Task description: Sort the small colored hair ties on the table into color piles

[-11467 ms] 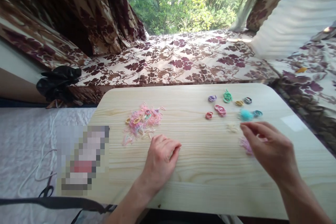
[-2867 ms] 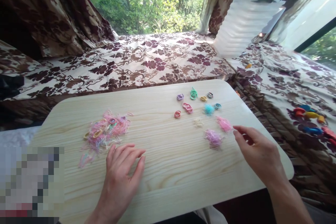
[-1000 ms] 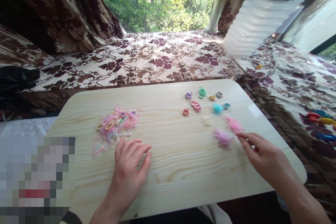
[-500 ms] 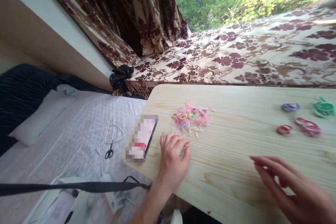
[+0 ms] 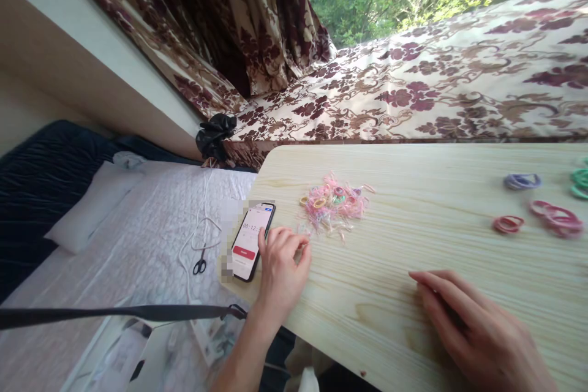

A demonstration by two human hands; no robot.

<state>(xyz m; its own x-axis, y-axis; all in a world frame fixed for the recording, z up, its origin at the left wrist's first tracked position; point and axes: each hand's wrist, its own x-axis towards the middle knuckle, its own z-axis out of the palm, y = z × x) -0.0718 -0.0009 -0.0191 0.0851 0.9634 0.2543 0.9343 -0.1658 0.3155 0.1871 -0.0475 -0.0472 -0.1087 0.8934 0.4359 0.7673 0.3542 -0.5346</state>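
My left hand rests on the table beside the phone, its fingers loosely bent and somewhat apart, holding nothing I can see. The index finger side and thumb point toward a pile of small pink, yellow, green and clear elastic hair ties. Near the table's front, my right hand lies with thumb and fingertips pressed together and nothing visible between them. Sorted groups lie beyond it: red hair ties, purple hair ties, pink hair ties and green hair ties, partly out of frame.
The pale wooden table meets a ledge with floral cloth under the window. To the left is a bed with scissors and a white cable. A black strap crosses the lower left.
My left hand has moved left, up to the phone's edge. My right hand has shifted left across the table. The view has turned slightly; the hair tie pile looks unchanged.
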